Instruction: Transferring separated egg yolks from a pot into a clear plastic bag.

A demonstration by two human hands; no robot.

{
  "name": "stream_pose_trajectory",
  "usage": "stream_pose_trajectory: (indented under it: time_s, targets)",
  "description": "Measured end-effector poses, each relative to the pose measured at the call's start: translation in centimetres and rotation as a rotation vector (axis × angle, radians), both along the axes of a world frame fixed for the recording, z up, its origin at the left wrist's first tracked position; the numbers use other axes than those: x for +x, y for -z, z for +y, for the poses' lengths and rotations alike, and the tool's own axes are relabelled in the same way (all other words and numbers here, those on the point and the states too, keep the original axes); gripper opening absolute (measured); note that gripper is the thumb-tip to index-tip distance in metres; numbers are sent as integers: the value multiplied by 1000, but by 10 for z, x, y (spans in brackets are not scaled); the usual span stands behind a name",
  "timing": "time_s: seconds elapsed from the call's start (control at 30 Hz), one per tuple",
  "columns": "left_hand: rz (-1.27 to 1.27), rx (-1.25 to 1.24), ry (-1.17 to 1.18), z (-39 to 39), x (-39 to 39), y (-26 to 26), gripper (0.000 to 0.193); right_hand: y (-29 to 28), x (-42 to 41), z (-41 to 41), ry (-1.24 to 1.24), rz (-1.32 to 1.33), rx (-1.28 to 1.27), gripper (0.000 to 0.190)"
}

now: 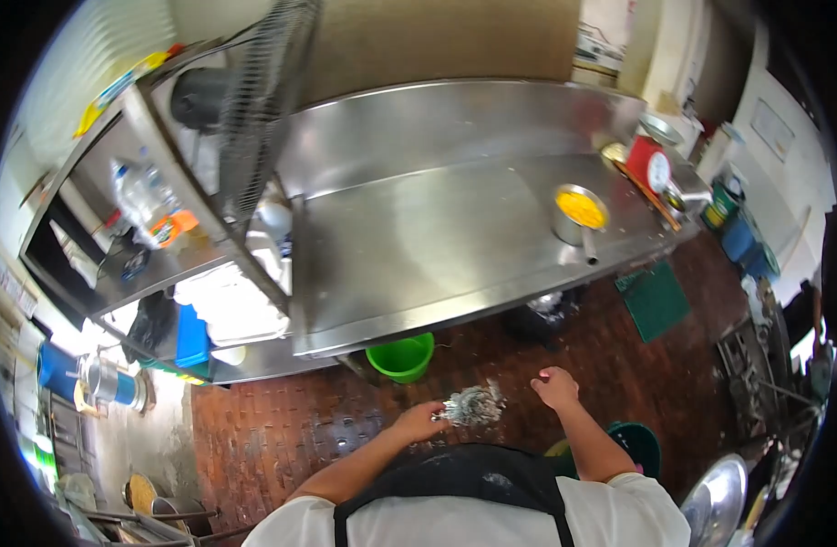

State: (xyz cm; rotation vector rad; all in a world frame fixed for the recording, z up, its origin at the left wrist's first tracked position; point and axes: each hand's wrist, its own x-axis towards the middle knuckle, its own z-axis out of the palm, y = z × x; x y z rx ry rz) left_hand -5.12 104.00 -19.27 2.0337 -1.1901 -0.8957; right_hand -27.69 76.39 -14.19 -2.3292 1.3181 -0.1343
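My left hand [420,422] is held out low in front of the black apron [470,472], its fingertips at the edge of a ragged whitish-grey mass [472,405]. Whether the fingers grip this mass, or it lies on the floor beyond them, I cannot tell. My right hand [556,390] hangs to the right over the brown floor, thumb and forefinger slightly apart, with nothing visible in it. Ahead of both hands is the stainless steel worktable [412,253]. A metal pot with a handle, holding yellow food [581,208], stands near its front right edge.
A red dial scale [647,164] and a wooden stick [647,195] are at the table's right end. A bright green basin [401,359] sits under the front edge. A green board [654,301] lies on the floor; a dark green bucket [637,444] stands near my right arm.
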Motion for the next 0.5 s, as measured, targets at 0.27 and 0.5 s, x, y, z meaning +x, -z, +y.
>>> stream_pose_trajectory:
  time_s: [0.27, 0.5]
  targets:
    - [6, 64, -109, 208, 153, -32, 64, -5, 167, 187, -141, 6, 176, 49]
    - [174, -127, -271, 300, 231, -65, 61, -15, 246, 231, -340, -50, 265, 51]
